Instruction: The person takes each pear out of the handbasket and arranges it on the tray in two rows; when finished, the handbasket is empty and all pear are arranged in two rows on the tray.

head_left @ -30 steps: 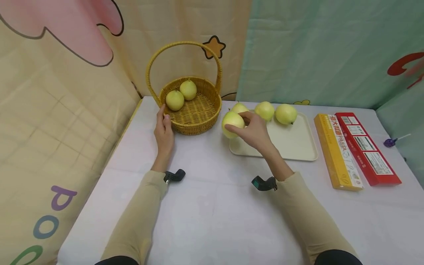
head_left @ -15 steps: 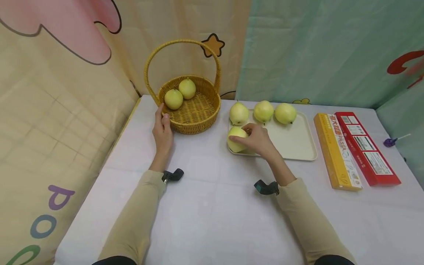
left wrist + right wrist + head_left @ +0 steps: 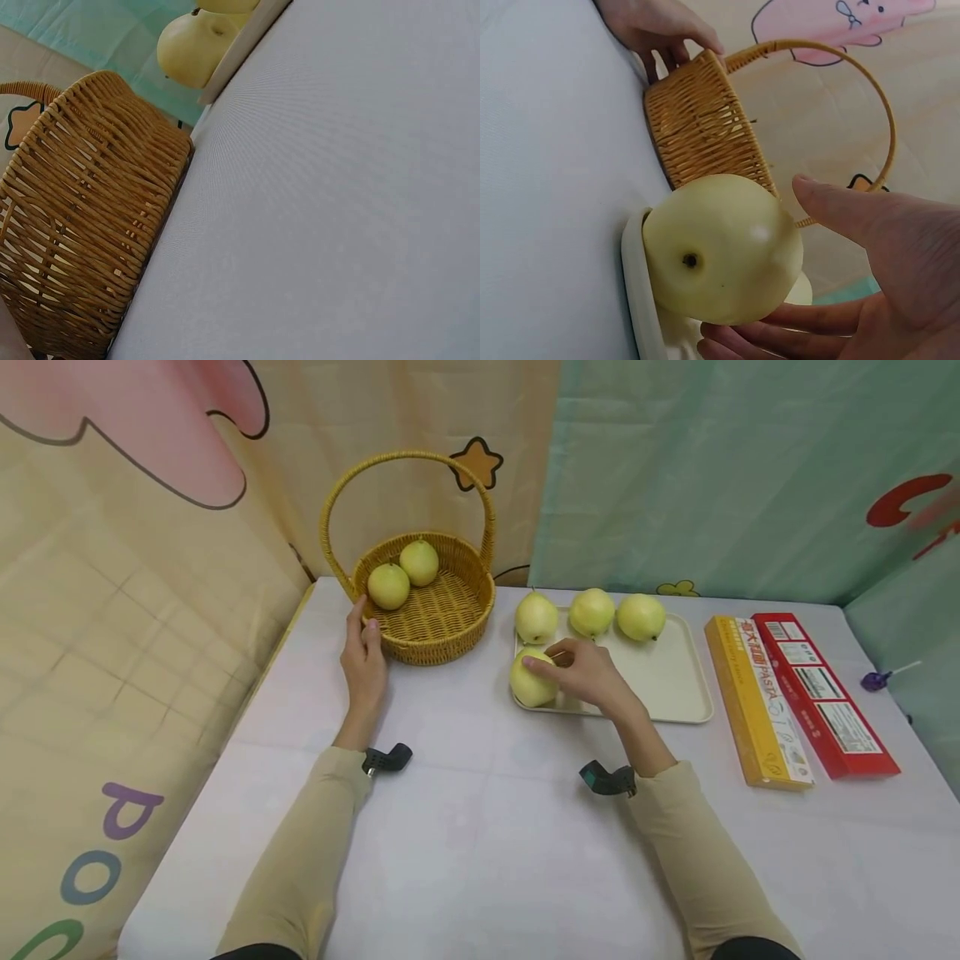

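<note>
A yellow-green pear (image 3: pixel 533 677) sits at the left front corner of a cream tray (image 3: pixel 667 693). My right hand (image 3: pixel 592 675) is around this pear (image 3: pixel 724 251); in the right wrist view the thumb stands off its surface, with the other fingers extended along its far side. Several more pears (image 3: pixel 592 612) line the back of the tray. A woven basket (image 3: pixel 438 647) with a tall handle holds two pears (image 3: pixel 389 586). My left hand (image 3: pixel 365 664) rests against the basket's left front side, its fingers fairly straight at the rim.
Right of the tray lie a yellow pasta box (image 3: pixel 757 702) and a red box (image 3: pixel 825 693). A purple lollipop (image 3: pixel 875 681) is near the table's right edge. Printed curtains (image 3: pixel 712 485) hang behind the white-covered table (image 3: pixel 480 843).
My right hand lowered the pear from above the tray's left side to its front left corner, then loosened its fingers. My left hand stays at the basket.
</note>
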A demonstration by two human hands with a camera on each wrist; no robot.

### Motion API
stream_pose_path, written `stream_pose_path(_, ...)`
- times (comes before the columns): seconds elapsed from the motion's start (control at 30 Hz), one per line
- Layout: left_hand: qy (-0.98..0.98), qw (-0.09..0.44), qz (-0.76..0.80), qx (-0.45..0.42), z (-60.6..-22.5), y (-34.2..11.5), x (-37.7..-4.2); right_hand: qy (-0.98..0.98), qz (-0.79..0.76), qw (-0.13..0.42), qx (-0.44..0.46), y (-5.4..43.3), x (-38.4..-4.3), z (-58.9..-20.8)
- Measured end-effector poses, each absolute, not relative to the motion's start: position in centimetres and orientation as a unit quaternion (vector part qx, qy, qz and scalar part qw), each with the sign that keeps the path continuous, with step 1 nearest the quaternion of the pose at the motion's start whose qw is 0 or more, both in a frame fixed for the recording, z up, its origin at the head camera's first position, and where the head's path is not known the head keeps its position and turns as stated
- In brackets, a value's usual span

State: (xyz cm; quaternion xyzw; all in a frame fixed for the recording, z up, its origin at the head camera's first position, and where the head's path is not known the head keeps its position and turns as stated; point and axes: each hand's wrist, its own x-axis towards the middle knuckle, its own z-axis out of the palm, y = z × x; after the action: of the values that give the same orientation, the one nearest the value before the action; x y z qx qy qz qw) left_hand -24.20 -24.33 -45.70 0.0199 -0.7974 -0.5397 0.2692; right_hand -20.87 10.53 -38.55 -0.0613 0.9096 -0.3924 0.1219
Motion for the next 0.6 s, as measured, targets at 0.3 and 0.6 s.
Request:
stream_pose_path(0.3, -0.798, 0.267, -0.54, 0.021, -45.8, -24.4, -24.2, 0.891, -0.446, 0.065, -0.058, 10.9, -20.8, -38.1)
stream_pose_path(0.6, -0.794, 0.268, -0.545, 0.022, -45.8, -24.2, -24.2, 0.867, -0.494, -0.026, -0.066, 9.2, -20.4, -38.2)
